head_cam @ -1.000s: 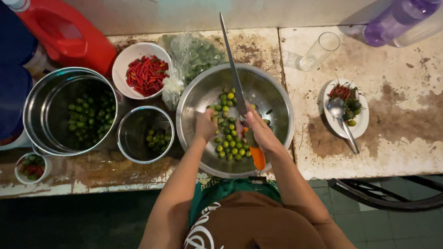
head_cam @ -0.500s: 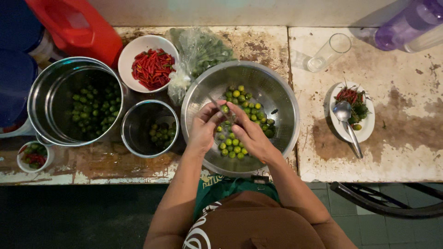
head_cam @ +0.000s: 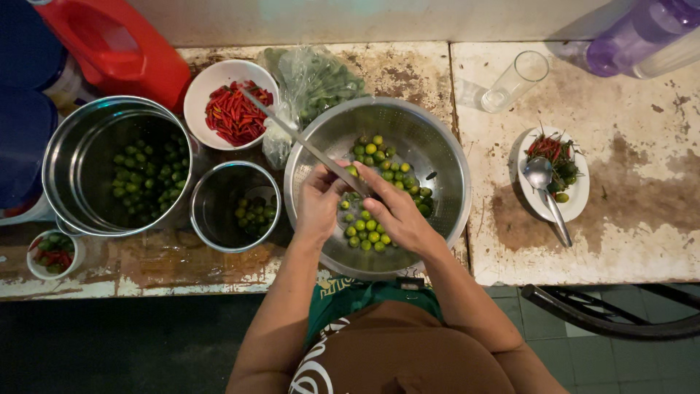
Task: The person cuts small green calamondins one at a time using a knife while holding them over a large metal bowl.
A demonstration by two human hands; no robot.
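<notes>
A wide steel bowl (head_cam: 446, 157) in front of me holds several small green and yellow limes (head_cam: 368, 230). Both hands meet over it. My right hand (head_cam: 401, 215) grips a long knife (head_cam: 292, 133) whose blade slants up and left, over the bowl's rim. My left hand (head_cam: 319, 208) pinches one small lime (head_cam: 352, 171) right against the blade. The knife's handle is hidden inside my right hand.
Left of the bowl stand a small steel pot (head_cam: 211, 219) and a big steel pot (head_cam: 65, 171), both with limes. Behind are a white bowl of red chillies (head_cam: 233, 109), a plastic bag of greens (head_cam: 317, 80), a red jug (head_cam: 117, 44) and a glass (head_cam: 514, 80). A plate with spoon (head_cam: 554, 179) lies right.
The knife pointed straight away from me a second ago; now its blade slants to the upper left. My hands have come together over the bowl around one lime.
</notes>
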